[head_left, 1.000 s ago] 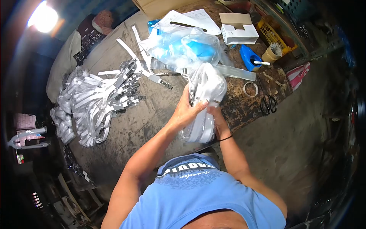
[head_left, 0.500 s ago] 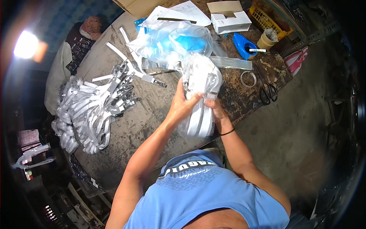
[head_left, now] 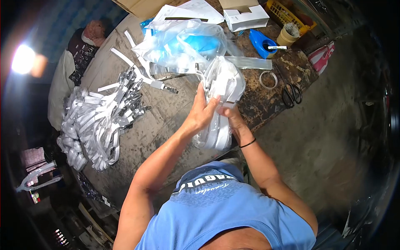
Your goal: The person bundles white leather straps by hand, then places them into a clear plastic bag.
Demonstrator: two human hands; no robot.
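Clear plastic wraps the bundle [head_left: 223,100] of white straps that both hands grip above the table's near edge: the left hand [head_left: 199,116] has its fingers clamped on the bundle's left side, the right hand [head_left: 232,118] has its fingers closed on it from below. The table [head_left: 162,125] is worn, stained and grey. Straps [head_left: 98,121] lie heaped at left; tape [head_left: 268,80] and scissors [head_left: 291,94] lie right. Beyond the table, a bare concrete floor [head_left: 329,137].
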